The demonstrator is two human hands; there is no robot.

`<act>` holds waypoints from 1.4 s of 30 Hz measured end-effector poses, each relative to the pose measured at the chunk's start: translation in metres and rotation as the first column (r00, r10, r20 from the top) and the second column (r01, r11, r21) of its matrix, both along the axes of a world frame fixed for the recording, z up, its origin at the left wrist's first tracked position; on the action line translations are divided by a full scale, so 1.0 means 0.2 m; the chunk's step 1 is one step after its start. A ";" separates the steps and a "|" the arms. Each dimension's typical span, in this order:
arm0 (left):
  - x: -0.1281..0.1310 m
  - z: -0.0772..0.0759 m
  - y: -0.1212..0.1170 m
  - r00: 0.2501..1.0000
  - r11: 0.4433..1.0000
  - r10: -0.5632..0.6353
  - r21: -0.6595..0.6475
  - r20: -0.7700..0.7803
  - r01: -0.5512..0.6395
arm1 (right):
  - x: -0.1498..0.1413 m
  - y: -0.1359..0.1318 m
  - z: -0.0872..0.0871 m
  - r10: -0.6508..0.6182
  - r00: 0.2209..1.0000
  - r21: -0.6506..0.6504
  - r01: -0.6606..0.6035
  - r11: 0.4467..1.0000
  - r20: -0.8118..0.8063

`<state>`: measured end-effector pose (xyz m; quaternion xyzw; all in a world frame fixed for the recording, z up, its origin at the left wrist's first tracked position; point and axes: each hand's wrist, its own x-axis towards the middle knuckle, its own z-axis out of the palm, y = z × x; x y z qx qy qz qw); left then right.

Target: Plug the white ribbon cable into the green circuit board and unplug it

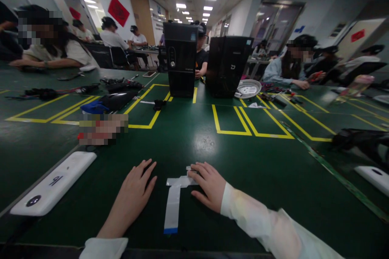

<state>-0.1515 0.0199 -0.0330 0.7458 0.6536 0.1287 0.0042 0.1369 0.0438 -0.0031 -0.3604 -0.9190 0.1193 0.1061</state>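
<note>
A white flat ribbon cable point(172, 206) with a blue end lies on the green table, bent into an angled shape near its far end. My right hand point(209, 184) rests over the cable's far right part, its fingertips touching or just above it and covering some of it. To the left of the cable, my left hand point(136, 186) lies on the table with its fingers stretched out. It holds nothing and stays apart from the cable.
Two black computer towers point(181, 60) stand at the back. A white power bank-like device point(54, 184) lies at the left. Yellow tape outlines point(234, 132) mark the green table point(261, 194). A white round basket point(248, 89) sits beside the right tower. Several people sit around.
</note>
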 end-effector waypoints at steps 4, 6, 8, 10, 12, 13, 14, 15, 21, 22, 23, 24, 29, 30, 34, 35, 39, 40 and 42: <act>0.00 0.00 0.00 1.000 1.000 -0.004 0.011 0.001 0.004 | -0.01 -0.02 0.02 -0.022 1.000 -0.016 0.022 1.000 -0.011; 0.00 0.00 0.00 1.000 1.000 0.005 -0.002 -0.007 -0.005 | -0.01 -0.02 0.02 -0.033 0.999 -0.018 0.033 0.999 -0.011; 0.01 0.00 0.00 1.000 1.000 0.013 -0.008 -0.010 -0.013 | -0.02 -0.03 0.02 -0.050 0.999 -0.016 0.050 0.999 -0.009; 0.00 0.00 0.00 1.000 1.000 0.009 -0.003 -0.009 -0.009 | -0.02 -0.03 0.02 -0.066 0.998 -0.015 0.066 0.998 -0.005; 0.00 0.00 0.00 1.000 1.000 -0.003 0.007 -0.007 0.003 | -0.03 -0.05 0.01 -0.078 0.997 -0.010 0.078 0.997 -0.003; 0.00 0.00 0.00 1.000 1.000 -0.005 0.013 -0.008 0.005 | -0.03 -0.05 0.00 -0.080 0.997 -0.006 0.080 0.997 -0.002; 0.00 -0.01 0.00 1.000 1.000 -0.005 0.018 -0.009 0.005 | -0.03 -0.06 -0.01 -0.078 0.997 0.001 0.078 0.997 -0.004; 0.00 -0.01 0.00 1.000 1.000 -0.004 0.021 -0.010 0.004 | -0.03 -0.06 -0.02 -0.071 0.997 0.013 0.071 0.997 -0.008; 0.00 0.00 0.00 1.000 1.000 0.020 -0.014 -0.020 -0.020 | 0.19 0.15 -0.09 -0.087 0.996 0.251 0.088 0.964 -0.017; 0.00 0.00 0.00 1.000 1.000 0.020 -0.019 -0.018 -0.020 | 0.28 0.23 -0.10 -0.157 0.987 0.294 0.159 0.943 -0.030; 0.00 0.00 0.00 1.000 1.000 0.017 -0.020 -0.016 -0.017 | 0.39 0.30 -0.11 -0.241 0.970 0.327 0.241 0.914 -0.042; 0.00 0.00 0.00 1.000 1.000 0.014 -0.015 -0.013 -0.014 | 0.51 0.37 -0.12 -0.323 0.945 0.346 0.318 0.883 -0.045; -0.01 0.00 0.00 1.000 1.000 0.007 0.001 -0.013 -0.007 | 1.20 0.55 -0.13 -0.816 0.576 0.330 0.764 0.554 0.037; -0.01 0.00 0.00 1.000 1.000 0.009 -0.003 -0.015 -0.009 | 1.32 0.54 -0.12 -0.853 0.519 0.321 0.801 0.505 0.047; -0.01 0.00 0.00 0.999 1.000 0.018 -0.025 -0.029 -0.019 | 1.67 0.43 -0.09 -0.950 0.307 0.297 0.903 0.309 0.057; -0.01 -0.01 0.01 0.999 1.000 0.020 -0.024 -0.032 -0.020 | 1.71 0.41 -0.09 -0.962 0.264 0.290 0.918 0.272 0.065; -0.02 -0.02 0.01 1.000 1.000 0.004 -0.001 -0.023 -0.004 | 1.80 0.37 -0.11 -0.976 0.182 0.251 0.945 0.208 0.122; -0.02 -0.02 0.01 1.000 1.000 0.001 0.004 -0.018 -0.001 | 1.80 0.38 -0.12 -0.974 0.180 0.242 0.948 0.209 0.137; -0.02 -0.02 0.01 1.000 1.000 -0.002 0.012 -0.012 0.002 | 1.80 0.39 -0.13 -0.969 0.183 0.225 0.950 0.217 0.163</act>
